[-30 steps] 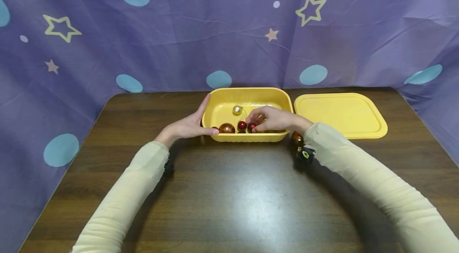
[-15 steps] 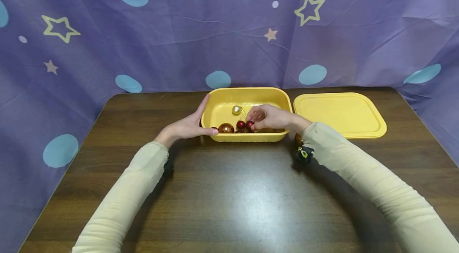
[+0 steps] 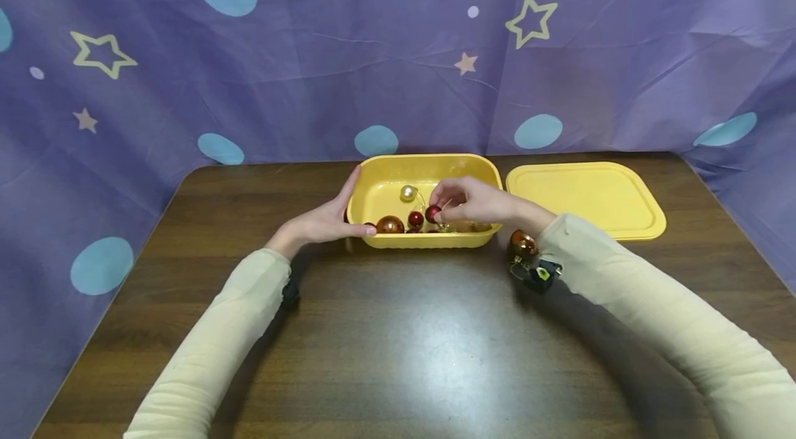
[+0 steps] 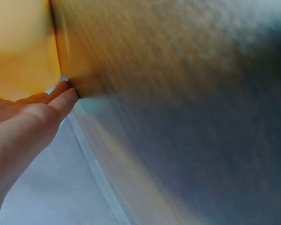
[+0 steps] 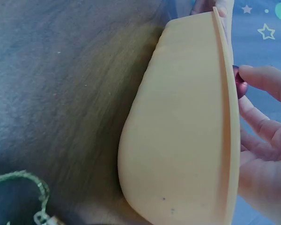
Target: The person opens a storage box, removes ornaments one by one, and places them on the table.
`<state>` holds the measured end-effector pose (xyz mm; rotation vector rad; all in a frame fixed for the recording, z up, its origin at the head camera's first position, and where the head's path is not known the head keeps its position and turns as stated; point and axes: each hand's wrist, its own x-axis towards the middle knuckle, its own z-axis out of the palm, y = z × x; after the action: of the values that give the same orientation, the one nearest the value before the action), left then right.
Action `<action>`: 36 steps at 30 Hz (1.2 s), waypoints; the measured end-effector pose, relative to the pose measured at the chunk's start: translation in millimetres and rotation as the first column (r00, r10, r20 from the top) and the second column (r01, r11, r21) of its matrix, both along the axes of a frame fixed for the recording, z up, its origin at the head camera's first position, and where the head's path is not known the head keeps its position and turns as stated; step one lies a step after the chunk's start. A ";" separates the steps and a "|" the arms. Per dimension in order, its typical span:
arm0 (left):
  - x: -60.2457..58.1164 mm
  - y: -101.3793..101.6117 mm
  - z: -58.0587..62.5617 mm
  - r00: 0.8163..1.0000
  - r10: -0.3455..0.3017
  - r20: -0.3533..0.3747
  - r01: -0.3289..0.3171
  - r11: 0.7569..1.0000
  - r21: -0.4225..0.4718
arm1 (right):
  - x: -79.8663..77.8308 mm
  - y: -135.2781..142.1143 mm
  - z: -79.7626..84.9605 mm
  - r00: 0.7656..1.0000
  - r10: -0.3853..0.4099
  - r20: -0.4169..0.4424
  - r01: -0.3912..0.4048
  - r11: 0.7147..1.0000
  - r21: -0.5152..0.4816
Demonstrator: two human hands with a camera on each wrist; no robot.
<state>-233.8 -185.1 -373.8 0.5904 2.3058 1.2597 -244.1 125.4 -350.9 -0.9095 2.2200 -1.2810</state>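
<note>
In the head view my left hand grips the left end of a yellow plastic box, thumb at the front rim and fingers along the outside. My right hand reaches over the box and pinches a dark red Christmas ball between thumb and fingertips. The right wrist view has that red ball just past the box's rim. Inside the box lie another red ball, a copper ball and a gold ball. The front wall partly hides lower ornaments.
A yellow lid lies right of the box on the brown wooden table. Near my right wrist sits a copper Christmas ball, in front of the box's right end. Behind the table hangs a purple curtain.
My right hand has lifted the red ball slightly within the box, and the right forearm has shifted a little right. More of the copper ball outside now shows. The left hand keeps its place.
</note>
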 end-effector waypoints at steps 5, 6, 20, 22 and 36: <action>0.8 0.1 -0.6 1.000 -0.009 -0.017 0.009 1.000 0.002 | 6.8 8.4 3.9 0.999 -0.053 0.003 0.053 0.998 -0.019; 1.2 0.5 -0.3 1.000 -0.009 -0.017 0.009 1.000 0.000 | 8.1 10.8 5.0 0.998 -0.060 0.002 0.060 0.998 -0.022; 1.9 1.3 0.2 1.000 0.003 -0.006 -0.003 1.000 -0.010 | 21.5 49.8 8.7 0.987 -0.149 0.063 0.155 0.984 -0.088; 1.8 1.2 0.1 1.000 0.004 -0.006 -0.004 1.000 -0.009 | 22.9 55.8 7.6 0.983 -0.162 0.083 0.170 0.980 -0.106; 1.0 0.8 -1.2 1.000 0.002 -0.011 -0.002 1.000 -0.001 | 36.1 90.1 4.3 0.968 -0.245 0.057 0.251 0.958 -0.136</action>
<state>-232.8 -184.4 -375.1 0.5969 2.3159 1.2595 -208.0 215.5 -346.7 -0.6620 2.2903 -1.5739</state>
